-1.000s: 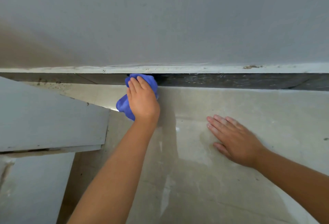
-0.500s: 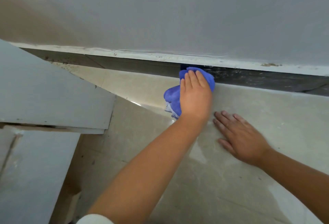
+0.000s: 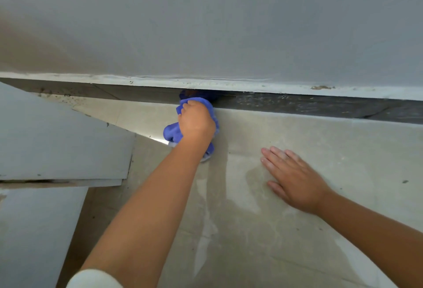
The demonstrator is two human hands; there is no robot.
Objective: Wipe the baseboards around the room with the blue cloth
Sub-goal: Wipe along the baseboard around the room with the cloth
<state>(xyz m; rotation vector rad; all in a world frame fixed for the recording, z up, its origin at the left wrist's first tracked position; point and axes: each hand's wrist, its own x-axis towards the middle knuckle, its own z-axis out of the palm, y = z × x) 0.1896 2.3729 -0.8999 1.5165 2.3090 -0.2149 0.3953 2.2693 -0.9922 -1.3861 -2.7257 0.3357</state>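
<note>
A dark baseboard (image 3: 297, 104) runs across the foot of the grey wall, under a white painted strip. My left hand (image 3: 196, 123) is closed on the bunched blue cloth (image 3: 171, 132) and presses it against the baseboard near the middle of the view. Part of the cloth hangs out below the wrist. My right hand (image 3: 295, 178) lies flat on the beige floor tiles, fingers spread, holding nothing, to the right of the cloth.
Grey flat boards (image 3: 57, 141) lie stacked on the floor at the left, reaching close to the baseboard. The floor tiles (image 3: 343, 150) show damp streaks. Dust and specks sit along the baseboard to the left.
My left hand with the cloth slid right along the baseboard, then back left a little, and its fingers curled into a fist around the cloth. My right hand stayed flat on the floor.
</note>
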